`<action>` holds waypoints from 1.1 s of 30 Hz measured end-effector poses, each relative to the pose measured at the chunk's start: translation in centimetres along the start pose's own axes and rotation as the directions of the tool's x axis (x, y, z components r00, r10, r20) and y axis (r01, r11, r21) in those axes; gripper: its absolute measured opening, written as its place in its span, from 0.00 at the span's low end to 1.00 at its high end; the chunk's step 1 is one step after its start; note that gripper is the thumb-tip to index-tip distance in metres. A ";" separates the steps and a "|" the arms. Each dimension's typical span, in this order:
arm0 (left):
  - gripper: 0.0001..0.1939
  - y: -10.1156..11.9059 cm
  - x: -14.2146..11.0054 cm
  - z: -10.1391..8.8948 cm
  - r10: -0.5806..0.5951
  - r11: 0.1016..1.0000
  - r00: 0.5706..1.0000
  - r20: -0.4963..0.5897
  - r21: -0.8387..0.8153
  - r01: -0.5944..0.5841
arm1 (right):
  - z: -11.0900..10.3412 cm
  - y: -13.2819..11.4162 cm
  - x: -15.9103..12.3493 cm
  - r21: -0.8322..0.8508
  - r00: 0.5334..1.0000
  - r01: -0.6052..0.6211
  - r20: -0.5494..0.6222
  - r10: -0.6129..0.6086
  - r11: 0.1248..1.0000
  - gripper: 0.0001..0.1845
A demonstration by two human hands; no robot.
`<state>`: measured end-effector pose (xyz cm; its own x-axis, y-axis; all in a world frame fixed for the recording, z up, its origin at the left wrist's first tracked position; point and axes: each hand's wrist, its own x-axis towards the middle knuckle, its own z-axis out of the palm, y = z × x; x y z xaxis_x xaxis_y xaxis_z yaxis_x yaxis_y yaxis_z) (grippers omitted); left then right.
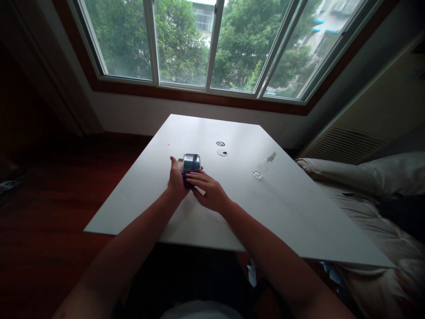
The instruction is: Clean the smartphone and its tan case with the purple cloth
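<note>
Phone (191, 163) points its long axis toward the window (210, 53); left hand (177, 180) cradles it, right hand (211, 191) lies outstretched on purple cloth (186, 180) at the end facing away.

Both forearms (133, 237) are bare, tapering toward the wrists (229, 206).

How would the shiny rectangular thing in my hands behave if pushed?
The shiny rectangular thing is probably stiff, since its top looks flat. It may be slippery, given its glossy reflections, and its squared outline suggests it would hardly roll.
</note>
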<state>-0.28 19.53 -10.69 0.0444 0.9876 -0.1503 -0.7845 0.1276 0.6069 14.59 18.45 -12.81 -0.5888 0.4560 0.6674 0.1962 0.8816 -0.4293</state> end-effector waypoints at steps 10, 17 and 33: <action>0.34 -1.6 0.5 0.3 -0.024 1.000 0.999 -0.030 -0.017 0.024 | -0.2 1.7 0.4 -0.112 0.939 -0.337 0.030 0.342 0.935 0.27; 0.23 -2.9 1.3 -1.0 0.035 0.984 0.976 -0.214 0.179 0.004 | -0.6 4.8 -0.1 -0.016 0.879 -0.477 -0.045 0.476 0.879 0.27; 0.20 -3.2 -0.4 0.1 0.089 0.920 0.996 -0.022 0.385 -0.074 | -0.9 5.0 0.3 0.546 0.547 -0.473 -0.433 0.717 0.691 0.32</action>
<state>2.28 18.69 -12.45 -0.0395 0.9929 -0.1125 -0.4866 0.0792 0.8700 16.08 23.06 -14.22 0.1578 0.9339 0.3207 -0.0143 0.3269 -0.9449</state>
